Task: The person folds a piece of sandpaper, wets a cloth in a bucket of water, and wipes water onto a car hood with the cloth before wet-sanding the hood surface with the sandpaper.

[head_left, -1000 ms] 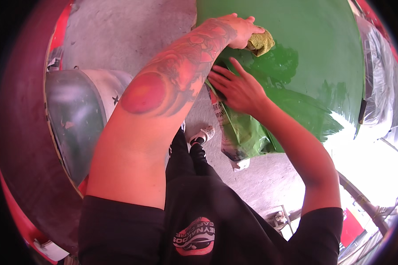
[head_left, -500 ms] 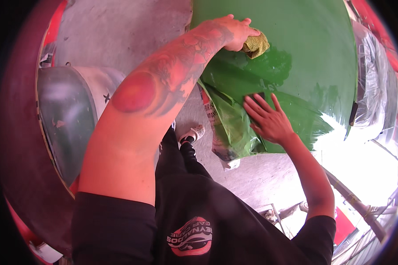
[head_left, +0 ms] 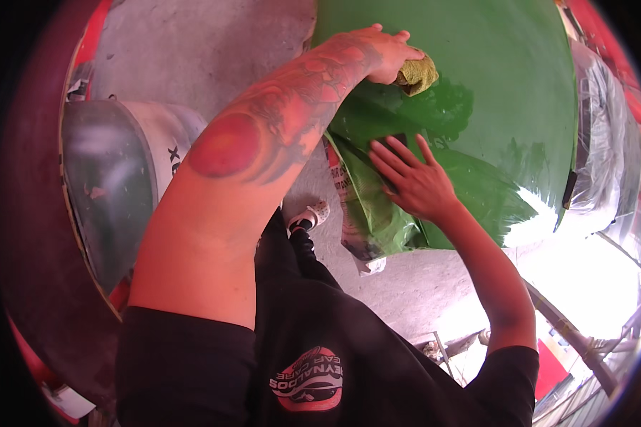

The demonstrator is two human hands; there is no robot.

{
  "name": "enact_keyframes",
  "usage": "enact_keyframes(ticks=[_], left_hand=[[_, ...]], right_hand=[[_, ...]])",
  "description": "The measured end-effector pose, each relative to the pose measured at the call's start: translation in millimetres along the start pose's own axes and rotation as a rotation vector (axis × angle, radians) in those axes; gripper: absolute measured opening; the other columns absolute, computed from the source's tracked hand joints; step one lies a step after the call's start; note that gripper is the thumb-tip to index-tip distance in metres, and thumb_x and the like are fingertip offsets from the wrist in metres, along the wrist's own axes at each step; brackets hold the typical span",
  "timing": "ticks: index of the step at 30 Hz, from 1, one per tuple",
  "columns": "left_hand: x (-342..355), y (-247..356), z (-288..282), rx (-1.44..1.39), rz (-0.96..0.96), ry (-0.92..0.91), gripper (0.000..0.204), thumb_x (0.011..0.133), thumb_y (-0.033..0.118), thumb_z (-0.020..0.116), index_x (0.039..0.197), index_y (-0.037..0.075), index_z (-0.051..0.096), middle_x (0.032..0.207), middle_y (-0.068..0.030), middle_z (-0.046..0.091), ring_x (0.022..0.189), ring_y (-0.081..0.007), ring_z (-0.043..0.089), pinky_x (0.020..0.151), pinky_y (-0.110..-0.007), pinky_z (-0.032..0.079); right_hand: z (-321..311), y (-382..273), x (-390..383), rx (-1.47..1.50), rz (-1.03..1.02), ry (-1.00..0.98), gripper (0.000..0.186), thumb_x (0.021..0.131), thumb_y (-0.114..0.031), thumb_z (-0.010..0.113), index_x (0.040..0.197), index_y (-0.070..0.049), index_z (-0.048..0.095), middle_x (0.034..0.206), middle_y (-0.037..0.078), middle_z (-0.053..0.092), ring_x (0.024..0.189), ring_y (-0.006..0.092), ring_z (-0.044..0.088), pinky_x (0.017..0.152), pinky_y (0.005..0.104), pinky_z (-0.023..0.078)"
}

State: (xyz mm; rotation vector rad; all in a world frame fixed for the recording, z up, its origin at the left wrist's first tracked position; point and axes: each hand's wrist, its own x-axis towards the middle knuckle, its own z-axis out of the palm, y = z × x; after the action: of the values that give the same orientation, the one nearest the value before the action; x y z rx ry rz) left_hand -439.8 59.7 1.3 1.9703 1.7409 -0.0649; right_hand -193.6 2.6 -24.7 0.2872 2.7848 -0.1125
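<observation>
A glossy green car panel (head_left: 509,64) spreads before me, darker and wet in its lower part. My left hand (head_left: 388,58) reaches to its far left side, fingers closed round a damp yellow cloth (head_left: 420,74) that rests on the surface. Nearer to me, my right hand (head_left: 419,183) lies flat on the wet area with its fingers stretched out. Under those fingertips is a small black sheet that looks like sandpaper (head_left: 402,137), mostly covered by the hand.
Printed paper and green-stained plastic masking (head_left: 377,220) hang off the panel's near left edge. Clear plastic sheeting (head_left: 598,135) covers something on the right. A grey-green painted part (head_left: 103,185) stands at left on the concrete floor (head_left: 192,50). Metal bars (head_left: 570,331) lie lower right.
My right hand has slid left and slightly away from me across the wet panel, carrying the black sheet along. My left hand and the cloth appear slightly farther right.
</observation>
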Motion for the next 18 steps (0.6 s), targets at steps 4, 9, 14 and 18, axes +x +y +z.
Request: enact_keyframes(ticks=[4, 9, 14, 18], left_hand=[[4.6, 3.3, 1.8, -0.028, 0.011, -0.002, 0.080, 0.080, -0.002, 0.043, 0.147, 0.039, 0.031, 0.159, -0.0019, 0.015, 0.140, -0.0448, 0.024, 0.113, -0.047, 0.032], [4.4, -0.1, 6.1, -0.062, 0.006, 0.023, 0.080, 0.080, -0.002, 0.044, 0.147, 0.038, 0.031, 0.159, -0.0018, 0.015, 0.140, -0.0444, 0.022, 0.113, -0.047, 0.031], [-2.9, -2.3, 1.0, -0.067, -0.013, -0.013, 0.079, 0.080, -0.002, 0.045, 0.147, 0.038, 0.031, 0.159, -0.0007, 0.015, 0.140, -0.0446, 0.021, 0.115, -0.048, 0.030], [3.5, -2.4, 1.0, -0.049, 0.007, -0.020, 0.074, 0.085, 0.007, 0.050, 0.147, 0.042, 0.029, 0.159, -0.0008, 0.014, 0.140, -0.0440, 0.022, 0.115, -0.047, 0.028]], right_hand=[[-8.9, -20.1, 72.0, -0.079, 0.006, -0.040, 0.058, 0.095, -0.044, 0.043, 0.145, -0.017, 0.037, 0.155, -0.003, 0.027, 0.144, 0.0155, 0.022, 0.118, 0.0519, 0.007], [5.7, -14.2, 35.4, 0.066, 0.041, 0.062, 0.058, 0.094, -0.043, 0.044, 0.146, -0.017, 0.036, 0.156, -0.003, 0.027, 0.144, 0.0173, 0.023, 0.118, 0.0524, 0.008], [37.1, -17.4, -98.7, 0.112, 0.289, -0.149, 0.064, 0.093, -0.044, 0.047, 0.149, -0.020, 0.028, 0.158, -0.003, 0.022, 0.146, 0.0188, 0.016, 0.118, 0.0536, 0.006], [51.6, -20.5, -152.0, 0.167, 0.358, -0.158, 0.065, 0.092, -0.041, 0.052, 0.149, -0.020, 0.030, 0.157, -0.002, 0.022, 0.146, 0.0196, 0.017, 0.118, 0.0536, 0.006]])
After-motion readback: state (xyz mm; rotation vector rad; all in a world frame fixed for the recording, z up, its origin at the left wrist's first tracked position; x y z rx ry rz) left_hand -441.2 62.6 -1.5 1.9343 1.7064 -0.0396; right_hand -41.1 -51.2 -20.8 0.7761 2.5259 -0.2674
